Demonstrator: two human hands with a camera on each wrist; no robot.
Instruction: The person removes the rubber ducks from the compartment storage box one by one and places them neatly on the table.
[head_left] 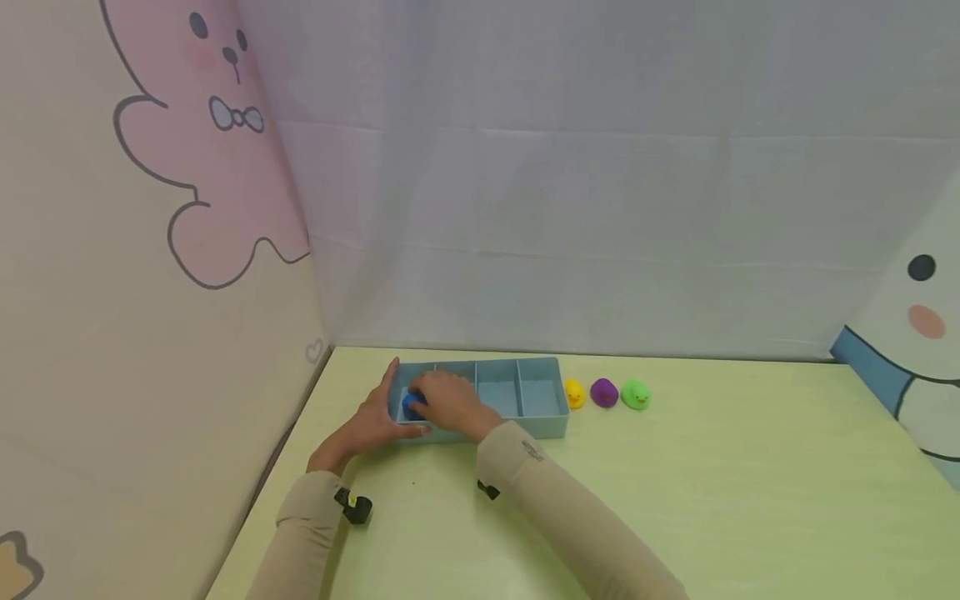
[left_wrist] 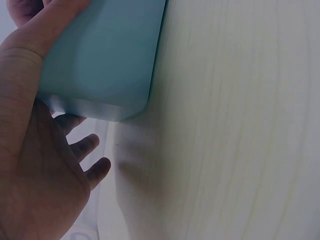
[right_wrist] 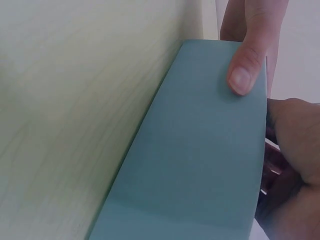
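Observation:
A light blue box point(head_left: 543, 427) with a row of compartments lies near the table's back left corner. My left hand point(head_left: 372, 421) spans its front left corner, fingers stretched along the left end and thumb against the front wall. In the right wrist view that thumb point(right_wrist: 243, 75) presses flat on the box's front wall point(right_wrist: 185, 150). My right hand point(head_left: 452, 402) reaches over the front wall and pinches a small rounded blue toy point(head_left: 409, 406) in the leftmost compartment. The fingers partly cover the toy, and in the right wrist view the box wall hides it.
Right of the box stand a yellow toy duck point(head_left: 574, 395), a purple one point(head_left: 604, 393) and a green one point(head_left: 636, 395) in a row. The pale green table point(head_left: 712, 492) meets a white curtain point(head_left: 585, 208) behind and a printed cloth point(head_left: 150, 350) at the left.

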